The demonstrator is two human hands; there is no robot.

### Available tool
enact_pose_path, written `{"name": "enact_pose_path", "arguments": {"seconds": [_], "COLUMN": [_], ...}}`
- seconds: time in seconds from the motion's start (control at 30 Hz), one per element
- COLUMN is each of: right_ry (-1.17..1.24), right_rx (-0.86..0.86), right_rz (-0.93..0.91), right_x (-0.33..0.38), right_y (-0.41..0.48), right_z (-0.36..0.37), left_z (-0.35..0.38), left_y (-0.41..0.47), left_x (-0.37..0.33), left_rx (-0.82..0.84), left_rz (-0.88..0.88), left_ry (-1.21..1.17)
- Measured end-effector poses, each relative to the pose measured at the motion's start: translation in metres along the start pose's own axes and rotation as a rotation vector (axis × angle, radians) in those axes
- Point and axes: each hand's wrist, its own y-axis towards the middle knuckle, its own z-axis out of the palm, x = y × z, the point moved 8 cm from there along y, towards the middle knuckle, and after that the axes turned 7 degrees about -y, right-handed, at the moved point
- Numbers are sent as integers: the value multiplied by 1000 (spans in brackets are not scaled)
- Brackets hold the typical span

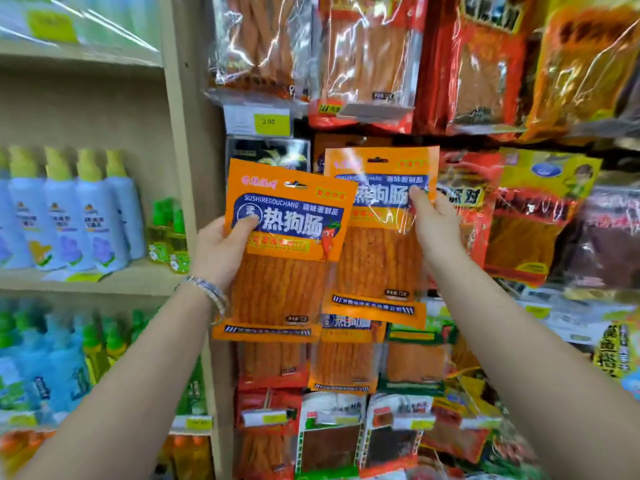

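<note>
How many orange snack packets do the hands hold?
2. The left hand grips the left packet; the right hand pinches the right packet, partly behind it. Others stacked behind could be hidden.

Shop aisle, hanging snack packets (367, 50), yellow price tag (271, 123), shelved, probably spray, bottles (69, 216)

Head-worn view, close before shelves (121, 284)

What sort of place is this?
Likely a shop aisle: hanging snack packets, a yellow price tag reading 2.00, rows of identical blue bottles. Left hand and right hand hold matching orange packets.
</note>
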Motion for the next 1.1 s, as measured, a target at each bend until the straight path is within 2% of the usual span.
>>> {"name": "enact_pose_path", "arguments": {"seconds": [0.3, 0.63, 0.8, 1.0, 1.1], "right_ry": [79, 57, -104, -60, 25], "right_rx": [35, 32, -44, -197, -100], "right_rz": [32, 11, -95, -317, -312], "right_x": [12, 1, 1, 10, 7], "right_y": [57, 68, 67, 48, 41], "right_z": [37, 40, 34, 21, 30], "left_z": [15, 32, 45, 62, 78], "left_y": [49, 73, 76, 73, 69], "left_x": [5, 20, 18, 21, 21], "left_rx": [64, 119, 153, 190, 228], "left_rz": [-6, -7, -8, -16, -29], "left_ry": [-54, -69, -60, -73, -60]}}
